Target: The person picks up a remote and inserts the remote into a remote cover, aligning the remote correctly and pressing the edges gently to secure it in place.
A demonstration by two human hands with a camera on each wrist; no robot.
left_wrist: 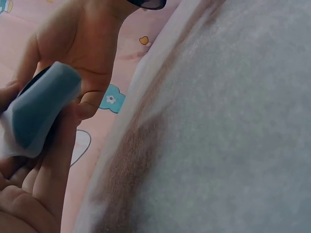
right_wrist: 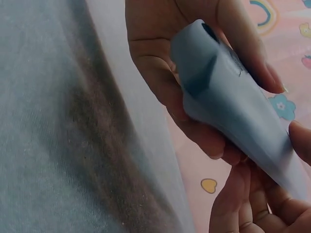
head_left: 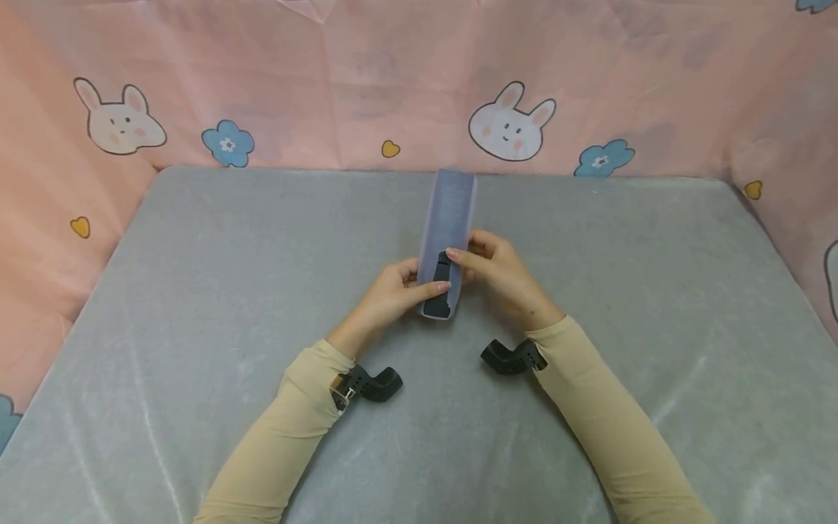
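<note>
The left hand (head_left: 388, 292) and right hand (head_left: 504, 271) both grip a translucent sleeve (head_left: 452, 207) over the desk (head_left: 262, 262), toward its far edge, a black object (head_left: 436, 304) at the sleeve's near end (inside or on top, I cannot tell), lifted but seemingly not yet set down.

The grey table (head_left: 275, 225) is backed by pink cloth (head_left: 406, 58). Rabbits (head_left: 507, 132), blue flowers (head_left: 227, 144) and yellow hearts (head_left: 390, 149) are printed on it.

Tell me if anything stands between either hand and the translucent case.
Nothing visible does: the left hand and the right hand both grip the case by its sides. A dark piece lies beneath the left thumb, without preventing the grip.
</note>
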